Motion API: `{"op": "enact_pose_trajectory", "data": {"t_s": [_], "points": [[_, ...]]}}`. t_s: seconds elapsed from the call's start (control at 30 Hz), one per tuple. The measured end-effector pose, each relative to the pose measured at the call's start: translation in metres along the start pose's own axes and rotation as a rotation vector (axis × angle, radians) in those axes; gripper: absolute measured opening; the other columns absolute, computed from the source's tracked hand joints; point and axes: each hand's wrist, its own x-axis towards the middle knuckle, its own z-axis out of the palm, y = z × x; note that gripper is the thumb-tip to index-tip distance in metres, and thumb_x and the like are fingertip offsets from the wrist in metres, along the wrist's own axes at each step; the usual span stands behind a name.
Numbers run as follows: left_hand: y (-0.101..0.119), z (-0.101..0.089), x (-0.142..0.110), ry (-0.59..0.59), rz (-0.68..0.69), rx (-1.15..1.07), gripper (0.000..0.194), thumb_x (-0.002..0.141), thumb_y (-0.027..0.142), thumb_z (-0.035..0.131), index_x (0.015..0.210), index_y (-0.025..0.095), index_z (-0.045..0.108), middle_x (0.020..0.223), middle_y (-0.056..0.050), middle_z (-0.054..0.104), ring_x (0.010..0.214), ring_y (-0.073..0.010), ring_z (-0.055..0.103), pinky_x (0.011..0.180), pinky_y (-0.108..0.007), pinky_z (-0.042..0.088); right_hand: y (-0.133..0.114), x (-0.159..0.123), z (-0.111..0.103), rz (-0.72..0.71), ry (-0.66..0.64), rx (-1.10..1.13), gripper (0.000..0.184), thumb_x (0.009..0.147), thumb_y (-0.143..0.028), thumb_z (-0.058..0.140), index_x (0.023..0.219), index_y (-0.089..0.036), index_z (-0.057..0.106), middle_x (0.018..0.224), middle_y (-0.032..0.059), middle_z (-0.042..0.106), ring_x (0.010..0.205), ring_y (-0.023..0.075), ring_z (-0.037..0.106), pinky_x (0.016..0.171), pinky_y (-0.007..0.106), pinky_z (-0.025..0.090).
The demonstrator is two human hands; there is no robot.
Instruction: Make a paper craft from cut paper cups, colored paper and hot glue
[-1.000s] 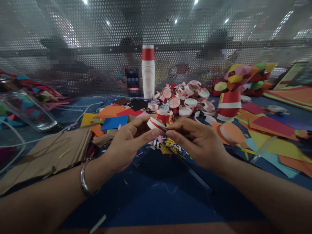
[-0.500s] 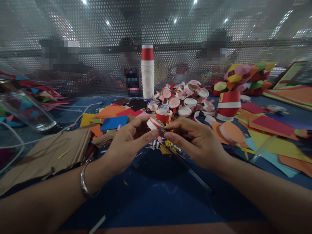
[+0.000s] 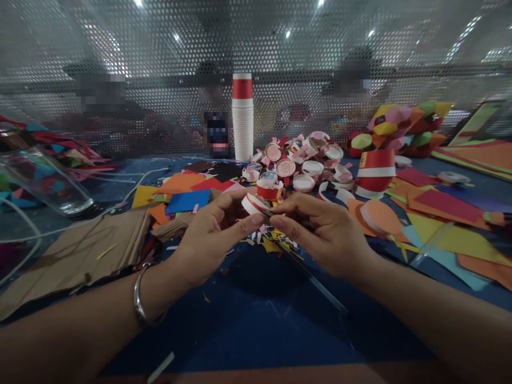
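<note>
Slightly turned since the earlier frame, a dark sliver (image 3: 265,211) is pinched by the right hand (image 3: 328,232) beside the red-and-white paper piece (image 3: 253,205), clamped by the left hand (image 3: 208,234) at frame centre, apparently for steadiness.

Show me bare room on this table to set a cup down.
The largest mostly bare patch: near blue tabletop between the forearms, nearer than the left hand and right hand, bordered right by a thin translucent strip, near left by a white paper scrap. Crowded: beyond the hands, a heap of round white paper pieces; left, brown corrugated cardboard; right, coloured paper sheets.
</note>
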Motion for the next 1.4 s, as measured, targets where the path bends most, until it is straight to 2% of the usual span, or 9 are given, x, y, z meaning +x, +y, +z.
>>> {"op": "enact_pose_trajectory", "data": {"t_s": [0.17,0.3,0.73,0.9,1.07,1.4], "points": [[-0.0015,-0.0013,0.0007,0.0,0.03,-0.005,0.032,0.088,0.029,0.083,0.119,0.024,0.074,0.114,-0.004,0.078,0.105,-0.0185,0.069,0.096,-0.03,0.053,0.0007,-0.0004,0.0003,-0.006,0.004,-0.021,0.026,0.099,-0.047,0.068,0.096,-0.021,0.073,0.076,0.0002,0.063,0.06,0.011,0.049,0.05,0.025,0.037],[-0.0016,-0.0008,0.0014,0.021,0.04,0.008,0.032,0.087,0.03,0.084,0.117,0.023,0.073,0.111,-0.004,0.077,0.101,-0.0184,0.07,0.093,-0.03,0.054,0.0014,0.0003,-0.0002,-0.009,0.011,-0.029,0.027,0.098,-0.047,0.068,0.097,-0.021,0.074,0.079,0.0011,0.065,0.063,0.0119,0.053,0.052,0.025,0.04],[-0.0016,0.0022,-0.0009,0.054,0.068,0.08,0.035,0.088,0.032,0.083,0.118,0.021,0.069,0.113,-0.005,0.076,0.104,-0.0192,0.07,0.093,-0.03,0.056,-0.0003,0.0013,0.0023,-0.024,0.019,-0.041,0.027,0.1,-0.044,0.067,0.095,-0.018,0.072,0.082,0.0026,0.066,0.065,0.0114,0.054,0.054,0.025,0.041],[-0.002,0.0022,-0.0009,0.082,0.084,0.111,0.038,0.086,0.032,0.084,0.118,0.02,0.067,0.113,-0.004,0.076,0.103,-0.0175,0.071,0.091,-0.027,0.057,-0.0011,0.0009,0.004,-0.009,0.032,-0.046,0.026,0.099,-0.044,0.067,0.095,-0.019,0.072,0.076,0.0,0.061,0.06,0.0102,0.049,0.051,0.024,0.039],[-0.0039,0.0022,-0.0001,0.073,0.089,0.154,0.037,0.086,0.03,0.084,0.117,0.02,0.066,0.115,-0.005,0.075,0.104,-0.0194,0.072,0.089,-0.029,0.059,0.0005,0.0013,0.005,0.008,0.022,-0.028,0.027,0.098,-0.045,0.068,0.098,-0.018,0.072,0.083,0.0026,0.067,0.063,0.0111,0.055,0.053,0.024,0.042],[-0.0052,-0.0016,-0.0026,0.067,0.089,0.167,0.04,0.086,0.031,0.085,0.12,0.022,0.065,0.115,-0.002,0.074,0.104,-0.015,0.071,0.09,-0.026,0.058,-0.0008,0.0008,0.0028,-0.017,0.003,-0.036,0.028,0.1,-0.044,0.066,0.096,-0.017,0.073,0.079,0.0016,0.064,0.061,0.0106,0.053,0.052,0.025,0.039]]}}
